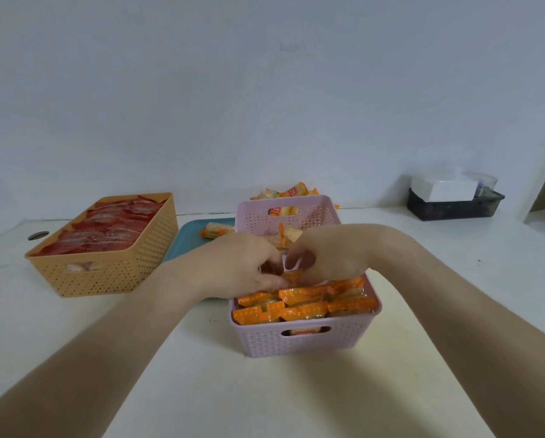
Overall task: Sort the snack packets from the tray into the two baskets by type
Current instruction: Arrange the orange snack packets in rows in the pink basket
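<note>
On the counter's [201,390] left the tan basket [107,273] is packed with red packets [107,229], and beside it the blue tray [186,238] carries one loose packet [216,231]. Over the pink basket [302,343], its near half lined with orange packets [302,306], the left grip [233,267] pinches a further packet [291,276]. The right grip [331,257] meets it with fingers curled down inside, and whether it holds anything I cannot tell.

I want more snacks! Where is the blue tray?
In the head view, the blue tray sits left of centre, between the orange basket and the pink basket, partly behind the left hand.
</note>
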The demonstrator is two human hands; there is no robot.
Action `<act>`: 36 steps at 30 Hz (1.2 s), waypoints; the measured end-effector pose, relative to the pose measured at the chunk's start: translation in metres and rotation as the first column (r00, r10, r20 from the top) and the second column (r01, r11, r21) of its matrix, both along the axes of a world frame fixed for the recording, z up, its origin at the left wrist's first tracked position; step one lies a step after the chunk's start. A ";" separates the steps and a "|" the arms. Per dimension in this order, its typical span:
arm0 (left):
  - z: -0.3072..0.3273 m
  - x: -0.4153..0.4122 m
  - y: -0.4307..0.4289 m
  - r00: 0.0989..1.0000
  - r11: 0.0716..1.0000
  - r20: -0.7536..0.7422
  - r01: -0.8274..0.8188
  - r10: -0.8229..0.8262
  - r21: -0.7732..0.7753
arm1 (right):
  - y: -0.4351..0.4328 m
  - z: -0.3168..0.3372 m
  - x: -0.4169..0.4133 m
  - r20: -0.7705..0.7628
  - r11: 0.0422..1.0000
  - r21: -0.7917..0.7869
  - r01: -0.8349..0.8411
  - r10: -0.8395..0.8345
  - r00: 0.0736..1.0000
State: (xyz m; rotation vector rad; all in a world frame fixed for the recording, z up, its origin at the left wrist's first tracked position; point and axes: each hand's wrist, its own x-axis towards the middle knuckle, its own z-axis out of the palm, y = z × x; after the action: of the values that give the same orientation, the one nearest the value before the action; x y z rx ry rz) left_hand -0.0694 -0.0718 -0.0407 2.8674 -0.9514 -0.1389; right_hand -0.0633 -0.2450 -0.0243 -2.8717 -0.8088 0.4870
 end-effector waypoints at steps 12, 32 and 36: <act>0.013 0.015 -0.003 0.999 0.996 0.011 -0.047 0.048 -0.080 | 0.004 -0.019 0.066 0.224 0.992 0.030 0.124 -0.127 0.966; -0.022 0.105 -0.032 0.981 0.898 0.192 -0.069 -0.017 0.435 | -0.025 -0.018 0.010 0.484 0.955 0.245 0.169 -0.271 0.832; -0.012 0.092 -0.026 0.966 0.958 0.257 -0.078 0.004 0.277 | -0.031 -0.027 0.001 0.501 0.963 0.182 0.197 -0.263 0.825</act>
State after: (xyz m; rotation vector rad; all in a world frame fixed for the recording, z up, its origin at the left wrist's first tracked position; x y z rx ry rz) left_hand 0.0223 -0.0977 -0.0525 3.2299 -0.9842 0.1097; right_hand -0.0625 -0.2758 -0.0509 -2.9511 -0.5019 -0.3828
